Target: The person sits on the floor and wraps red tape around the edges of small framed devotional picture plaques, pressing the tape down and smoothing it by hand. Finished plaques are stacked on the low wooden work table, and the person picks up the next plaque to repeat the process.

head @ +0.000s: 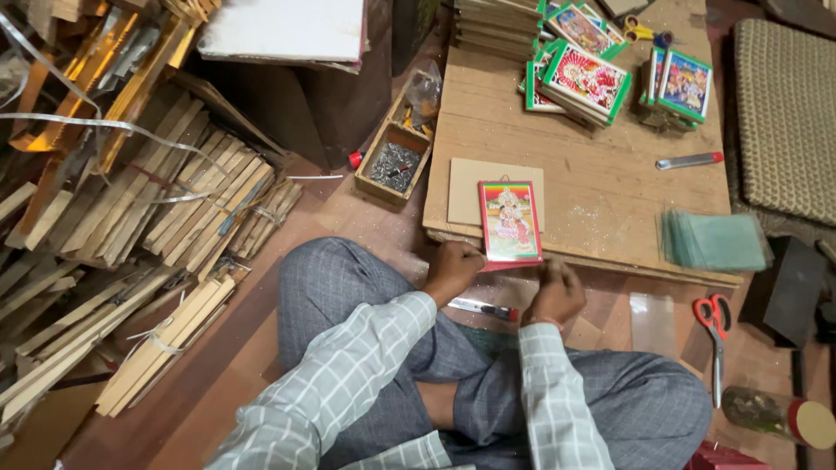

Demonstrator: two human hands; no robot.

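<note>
- Red-framed picture (509, 221): my left hand (453, 268) and right hand (555, 292) pinch its near edge.
- I judge even pressure keeps it flat on the board (601, 191) ahead.

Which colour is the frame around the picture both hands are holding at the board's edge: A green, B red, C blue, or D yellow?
B: the framed picture held by the left hand and right hand has a red border; the green-framed pictures lie stacked farther back.

Warm, even indoor light with soft shadows. The worktop (601, 187) is sharp. Edges bend slightly, and the corners darken.
</note>
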